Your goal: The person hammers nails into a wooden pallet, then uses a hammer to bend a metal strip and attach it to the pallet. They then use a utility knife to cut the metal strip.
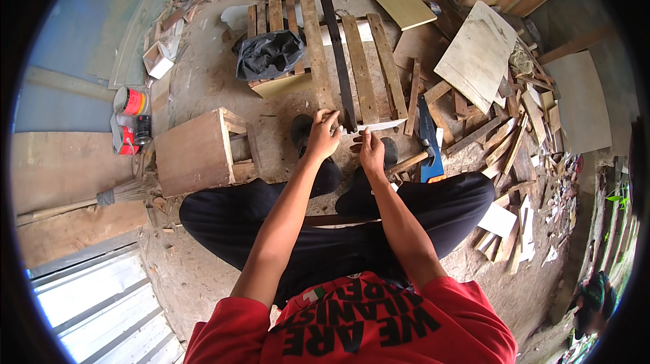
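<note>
A slatted wooden panel (359, 69) lies in front of me, its brown slats running away from me and a pale strip along its near edge. One dark, nearly black slat (336, 56) lies among them. My left hand (325, 132) is at the near end of a left-hand slat (315, 46), fingers curled and pinched together; whatever they hold is too small to make out. At the pale near edge, my right hand (370, 151) grips the panel, thumb up by the edge and fingers bent beneath. Below it lies a hammer (412, 161) with a wooden handle.
A blue-bladed handsaw (429, 140) lies right of the hammer. Scrap wood (508, 140) is heaped at the right. A black plastic bag (269, 54) sits on more slats. To the left stand a wooden box (193, 154), red cans (128, 101) and a broom (122, 193).
</note>
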